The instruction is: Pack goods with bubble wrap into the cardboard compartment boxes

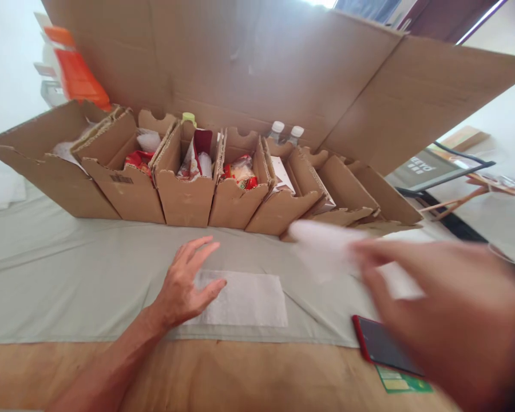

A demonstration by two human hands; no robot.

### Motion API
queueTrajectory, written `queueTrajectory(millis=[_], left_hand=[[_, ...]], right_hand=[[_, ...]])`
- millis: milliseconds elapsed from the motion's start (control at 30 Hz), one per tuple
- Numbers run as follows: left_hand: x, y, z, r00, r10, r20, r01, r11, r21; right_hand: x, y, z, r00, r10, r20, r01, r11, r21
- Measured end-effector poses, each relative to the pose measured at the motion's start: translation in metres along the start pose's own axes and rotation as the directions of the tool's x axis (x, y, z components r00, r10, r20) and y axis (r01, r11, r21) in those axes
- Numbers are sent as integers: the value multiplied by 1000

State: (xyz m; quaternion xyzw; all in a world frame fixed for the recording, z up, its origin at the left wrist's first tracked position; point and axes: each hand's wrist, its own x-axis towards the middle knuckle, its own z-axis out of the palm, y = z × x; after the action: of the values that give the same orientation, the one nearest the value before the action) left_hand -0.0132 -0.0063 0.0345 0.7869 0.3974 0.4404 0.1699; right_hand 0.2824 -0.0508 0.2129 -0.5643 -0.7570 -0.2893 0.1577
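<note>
My left hand lies open, fingers spread flat, on the left end of a white rectangular sheet that rests on a pale green cloth. My right hand is close to the camera and smeared by motion. Its fingers pinch a second white piece, also blurred, held above the cloth to the right of the flat sheet.
A row of small open cardboard boxes with snack packets and bottles stands behind the cloth, before a large cardboard flap. A red-edged phone and a green card lie on the wooden table under my right hand.
</note>
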Motion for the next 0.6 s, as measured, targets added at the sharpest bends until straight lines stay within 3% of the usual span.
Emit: queueTrajectory(millis=[33, 67, 133, 200, 267, 333, 367, 433, 500, 533, 567, 600], left_hand=[[0, 4, -2, 999, 27, -31, -28, 998, -51], [-1, 7, -3, 998, 53, -31, -56, 995, -86], [-3, 11, 0, 991, 117, 63, -110, 988, -106], [-6, 12, 7, 959, 156, 238, -145, 987, -64], [-8, 11, 15, 910, 160, 382, -171, 985, -5], [-9, 9, 21, 885, 147, 442, -175, 984, 23], [-9, 8, 22, 879, 146, 453, -174, 985, 19], [-9, 7, 22, 879, 137, 457, -155, 988, 2], [-9, 6, 19, 889, 120, 441, -135, 991, 2], [-8, 6, 18, 897, 108, 429, -124, 992, 10], [-8, 6, 16, 905, 94, 415, -112, 994, 19], [-8, 6, 16, 912, 82, 402, -101, 995, 25]], right_hand=[[-14, -26, 3, 981, -154, 119, 137, 981, 138], [-24, -47, 7, 929, -302, 216, 234, 928, 290], [-27, -66, 16, 835, -432, 340, 225, 833, 505], [-8, -51, 23, 875, -324, 360, 86, 835, 543], [30, -18, 32, 941, -107, 322, -50, 895, 443], [76, 14, 45, 936, -38, 350, -67, 957, 282], [99, 24, 54, 912, -33, 410, -61, 975, 214], [136, 32, 72, 777, -114, 619, -16, 980, 200], [160, 29, 88, 586, -237, 775, 23, 961, 276], [167, 26, 92, 513, -287, 809, 36, 949, 313], [171, 24, 95, 503, -310, 807, 54, 943, 329], [173, 24, 94, 552, -302, 777, 62, 944, 323]])
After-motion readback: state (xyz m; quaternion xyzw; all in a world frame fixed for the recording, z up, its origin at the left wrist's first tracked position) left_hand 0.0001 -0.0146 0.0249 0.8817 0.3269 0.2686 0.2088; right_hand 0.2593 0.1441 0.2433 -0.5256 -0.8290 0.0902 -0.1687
